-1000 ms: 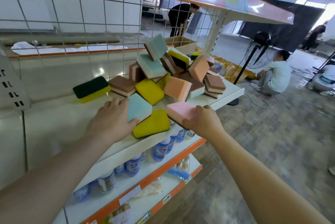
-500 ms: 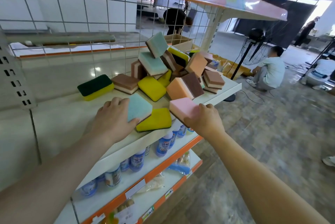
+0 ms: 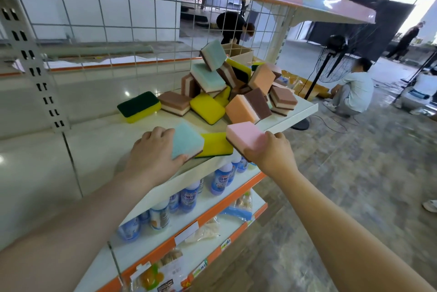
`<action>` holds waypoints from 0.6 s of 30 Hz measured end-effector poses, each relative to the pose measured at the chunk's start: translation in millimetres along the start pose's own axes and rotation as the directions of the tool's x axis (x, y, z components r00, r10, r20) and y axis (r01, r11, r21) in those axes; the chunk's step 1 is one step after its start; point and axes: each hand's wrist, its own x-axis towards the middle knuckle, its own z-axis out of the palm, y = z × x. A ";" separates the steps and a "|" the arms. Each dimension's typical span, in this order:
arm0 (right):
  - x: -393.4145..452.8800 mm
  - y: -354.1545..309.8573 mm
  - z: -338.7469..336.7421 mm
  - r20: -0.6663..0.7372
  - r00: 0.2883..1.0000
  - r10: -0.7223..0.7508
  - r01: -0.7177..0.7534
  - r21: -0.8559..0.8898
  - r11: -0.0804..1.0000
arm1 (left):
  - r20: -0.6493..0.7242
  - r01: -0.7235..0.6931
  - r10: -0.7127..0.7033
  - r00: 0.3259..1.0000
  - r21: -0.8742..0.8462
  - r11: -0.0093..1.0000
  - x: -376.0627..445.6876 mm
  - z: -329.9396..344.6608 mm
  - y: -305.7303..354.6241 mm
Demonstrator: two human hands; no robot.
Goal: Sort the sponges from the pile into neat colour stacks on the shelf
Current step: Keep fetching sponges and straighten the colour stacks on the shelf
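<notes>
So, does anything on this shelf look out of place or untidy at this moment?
Yes. The pile of sponges at the back of the shelf is a jumble: several lean or stand on edge, colours mixed. The left hand grips a blue sponge; the right hand holds a pink sponge past the shelf's front edge.

My left hand (image 3: 153,154) grips one sponge (image 3: 188,141); right of it my right hand (image 3: 269,152) holds another sponge (image 3: 244,136). The pile (image 3: 236,88) lies beyond both, on the shelf (image 3: 94,140).
</notes>
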 end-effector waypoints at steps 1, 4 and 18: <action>-2.7 0.2 0.6 -0.003 1.000 -0.006 0.006 0.001 1.000 | -0.005 -0.003 0.003 1.000 0.000 1.000 -3.4 -0.3 0.5; -11.6 1.1 -0.9 -0.017 1.000 -0.019 0.020 0.021 1.000 | -0.012 -0.005 0.005 1.000 0.003 1.000 -14.5 -1.8 2.7; -64.1 -3.5 7.0 0.058 0.980 -0.189 0.183 0.097 0.978 | 0.010 0.141 -0.141 0.990 0.029 0.990 -96.3 -2.6 4.6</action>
